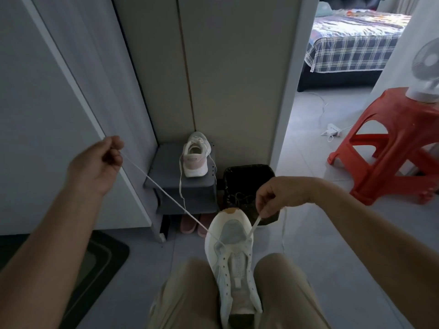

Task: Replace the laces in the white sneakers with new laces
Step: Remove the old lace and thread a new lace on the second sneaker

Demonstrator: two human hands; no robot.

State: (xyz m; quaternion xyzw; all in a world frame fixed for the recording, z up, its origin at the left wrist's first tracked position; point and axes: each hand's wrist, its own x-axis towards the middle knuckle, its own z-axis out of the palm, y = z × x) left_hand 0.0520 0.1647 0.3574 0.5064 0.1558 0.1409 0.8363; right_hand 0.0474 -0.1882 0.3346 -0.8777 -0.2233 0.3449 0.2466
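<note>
A white sneaker [234, 264] lies wedged between the person's knees, toe pointing away and tongue bared, with most of its eyelets unlaced; a white lace [164, 188] passes through the pair of eyelets nearest the toe and runs out to both sides. The left hand [104, 162] is raised well out to the left, fingers curled round one end of the lace, which stretches taut in a straight line from fist to shoe; the right hand [275, 195] hovers just beyond the toe, thumb and fingers pinching the other run of lace close to the shoe, a loose tail dangling below the wrist. The second sneaker [196, 157] stands heel-first on a grey step stool [187, 188] against the wall — its own lace hangs over the stool's front edge; pink slippers [190, 225] sit under it. A black bin [247, 179] stands just beside the stool; to the right a red plastic stool [389, 143] carries a white fan [427, 67], and a bed [351, 43] with a checked cover shows through the doorway.
</note>
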